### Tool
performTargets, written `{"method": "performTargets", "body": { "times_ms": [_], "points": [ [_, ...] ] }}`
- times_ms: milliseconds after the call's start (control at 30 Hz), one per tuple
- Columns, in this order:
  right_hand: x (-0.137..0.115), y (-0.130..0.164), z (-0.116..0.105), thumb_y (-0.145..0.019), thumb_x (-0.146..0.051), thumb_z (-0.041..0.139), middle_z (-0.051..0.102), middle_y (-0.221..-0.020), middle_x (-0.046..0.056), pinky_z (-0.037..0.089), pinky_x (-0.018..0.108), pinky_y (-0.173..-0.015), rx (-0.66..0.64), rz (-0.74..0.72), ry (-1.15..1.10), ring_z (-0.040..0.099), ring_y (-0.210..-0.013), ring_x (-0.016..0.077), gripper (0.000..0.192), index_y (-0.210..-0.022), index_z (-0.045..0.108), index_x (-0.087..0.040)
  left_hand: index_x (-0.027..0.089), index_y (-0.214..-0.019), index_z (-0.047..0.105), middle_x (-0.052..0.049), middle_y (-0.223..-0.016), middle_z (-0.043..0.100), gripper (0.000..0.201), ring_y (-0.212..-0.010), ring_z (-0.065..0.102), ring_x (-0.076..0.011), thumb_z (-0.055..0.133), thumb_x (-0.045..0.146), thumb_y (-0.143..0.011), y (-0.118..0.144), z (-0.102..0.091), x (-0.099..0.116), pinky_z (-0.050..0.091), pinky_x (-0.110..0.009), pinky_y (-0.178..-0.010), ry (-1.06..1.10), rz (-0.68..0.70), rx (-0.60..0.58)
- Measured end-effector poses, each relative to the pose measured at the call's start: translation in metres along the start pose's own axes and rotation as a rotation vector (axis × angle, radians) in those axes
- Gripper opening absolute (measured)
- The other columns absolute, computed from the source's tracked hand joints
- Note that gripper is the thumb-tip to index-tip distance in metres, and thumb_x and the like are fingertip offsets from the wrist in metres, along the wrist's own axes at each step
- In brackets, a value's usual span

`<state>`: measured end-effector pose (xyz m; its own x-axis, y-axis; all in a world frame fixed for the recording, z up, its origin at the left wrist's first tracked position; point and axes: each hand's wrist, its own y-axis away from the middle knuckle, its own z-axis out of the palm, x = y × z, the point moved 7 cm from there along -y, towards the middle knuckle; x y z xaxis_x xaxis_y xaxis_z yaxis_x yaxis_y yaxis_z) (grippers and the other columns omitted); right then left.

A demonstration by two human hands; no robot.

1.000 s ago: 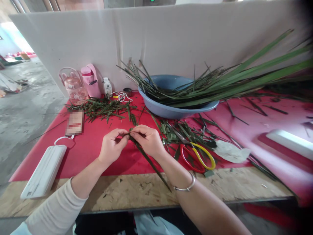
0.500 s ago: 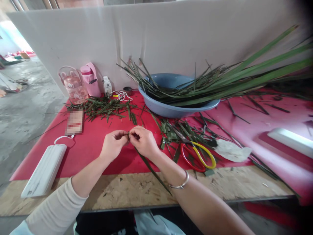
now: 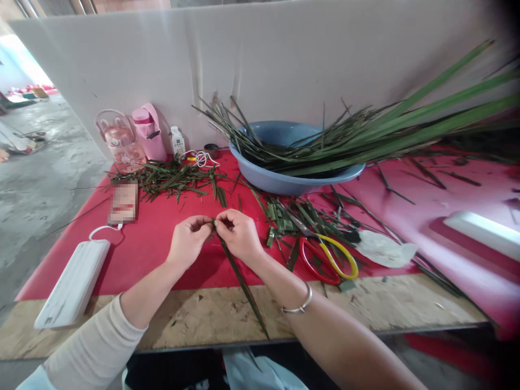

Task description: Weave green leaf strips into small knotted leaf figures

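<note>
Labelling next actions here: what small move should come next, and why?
Probably a gentle tug on the leaf strip with the right hand, against the left hand: both pinch at its upper end, while its long tail runs free toward the front edge of the table.

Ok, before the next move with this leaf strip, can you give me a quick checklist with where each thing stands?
1. Left hand pinching the leaf strip: ok.
2. Right hand pinching it close beside the left: ok.
3. Strip's long tail apart from the scissors: ok.
4. Strip's pinched end neatly shaped: cannot tell, mostly hidden by the hands.
5. Scissors lying clear of scraps: not ok, they lie among leaf pieces.
</note>
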<state>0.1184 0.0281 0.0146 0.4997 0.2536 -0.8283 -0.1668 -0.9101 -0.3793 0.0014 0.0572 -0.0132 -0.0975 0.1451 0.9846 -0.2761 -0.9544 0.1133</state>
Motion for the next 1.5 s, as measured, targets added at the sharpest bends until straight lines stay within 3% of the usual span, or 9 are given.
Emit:
{"method": "performTargets", "body": {
  "times_ms": [167,400,567,800,1067,1267,1333,1433,1500],
  "points": [
    [-0.004,-0.001,-0.001,-0.074,-0.021,0.049,0.057,-0.066,0.001,0.039,0.02,-0.054,-0.025,-0.038,0.021,0.051,-0.059,0.0109,0.01,-0.07,0.057,-0.017,0.013,-0.071,0.057,0.003,-0.063,0.058,0.014,-0.057,0.053,-0.0063,0.061,0.019,-0.059,0.001,0.001,0.008,0.044,-0.019,-0.058,-0.041,0.097,-0.023],
    [-0.019,0.003,0.0,-0.073,-0.015,0.047,0.054,-0.067,0.001,0.037,0.021,-0.057,-0.032,-0.197,0.14,0.048,-0.06,0.0105,0.009,-0.067,0.054,-0.017,0.014,-0.062,0.054,0.007,-0.05,0.052,0.006,-0.045,0.048,-0.0044,0.053,0.011,-0.056,-0.001,0.0,-0.002,0.042,-0.018,-0.051,0.072,-0.027,0.02],
    [-0.018,0.003,-0.002,-0.073,-0.015,0.048,0.055,-0.068,0.001,0.037,0.021,-0.057,-0.02,-0.173,0.155,0.049,-0.06,0.011,0.008,-0.068,0.053,-0.018,0.014,-0.065,0.056,0.005,-0.055,0.055,0.01,-0.049,0.05,-0.0055,0.057,0.014,-0.055,-0.001,0.001,0.001,0.043,-0.019,-0.054,0.083,-0.002,-0.021],
    [-0.018,0.003,-0.003,-0.073,-0.015,0.048,0.055,-0.068,0.001,0.038,0.021,-0.058,-0.01,-0.179,0.169,0.049,-0.061,0.0111,0.008,-0.067,0.053,-0.018,0.014,-0.056,0.051,0.007,-0.043,0.047,0.006,-0.042,0.043,-0.0039,0.056,0.016,-0.059,0.001,0.003,0.004,0.036,-0.017,-0.047,0.042,0.025,-0.012],
    [-0.022,0.004,-0.001,-0.074,-0.015,0.048,0.056,-0.068,0.001,0.039,0.022,-0.061,-0.002,-0.199,0.154,0.05,-0.064,0.0121,0.009,-0.067,0.054,-0.018,0.013,-0.064,0.055,0.006,-0.052,0.053,0.012,-0.045,0.047,-0.0043,0.061,0.019,-0.056,0.002,0.004,0.001,0.04,-0.018,-0.049,0.103,-0.047,0.011],
    [-0.002,-0.012,-0.036,-0.08,-0.032,0.045,0.06,-0.071,0.003,0.043,0.023,-0.059,0.084,-0.011,-0.095,0.055,-0.064,0.0127,0.018,-0.08,0.056,-0.017,0.016,-0.073,0.056,0.004,-0.061,0.058,0.022,-0.056,0.056,-0.0065,0.066,0.027,-0.057,-0.011,-0.02,0.014,0.046,-0.021,-0.059,0.189,0.073,0.087],
    [0.013,-0.017,-0.04,-0.082,-0.035,0.041,0.061,-0.068,0.003,0.044,0.024,-0.058,0.023,0.078,-0.109,0.057,-0.063,0.0134,0.024,-0.075,0.056,-0.017,0.017,-0.074,0.055,0.005,-0.062,0.058,0.022,-0.057,0.057,-0.0067,0.066,0.027,-0.058,-0.016,-0.03,0.019,0.046,-0.02,-0.057,0.207,0.13,0.115],
    [0.025,-0.018,-0.025,-0.084,-0.036,0.035,0.064,-0.069,0.003,0.045,0.026,-0.062,-0.227,0.124,-0.083,0.059,-0.066,0.015,0.032,-0.073,0.059,-0.017,0.017,-0.073,0.054,0.006,-0.061,0.056,0.021,-0.056,0.057,-0.0066,0.065,0.026,-0.058,-0.019,-0.037,0.022,0.046,-0.018,-0.053,0.231,0.152,0.112],
    [0.022,-0.017,-0.024,-0.084,-0.036,0.036,0.064,-0.071,0.004,0.044,0.028,-0.064,-0.214,0.095,0.014,0.058,-0.067,0.016,0.032,-0.075,0.06,-0.018,0.017,-0.071,0.053,0.007,-0.06,0.054,0.02,-0.054,0.056,-0.0061,0.065,0.025,-0.057,-0.019,-0.037,0.023,0.046,-0.017,-0.051,0.268,0.148,0.101]
  ]
}}
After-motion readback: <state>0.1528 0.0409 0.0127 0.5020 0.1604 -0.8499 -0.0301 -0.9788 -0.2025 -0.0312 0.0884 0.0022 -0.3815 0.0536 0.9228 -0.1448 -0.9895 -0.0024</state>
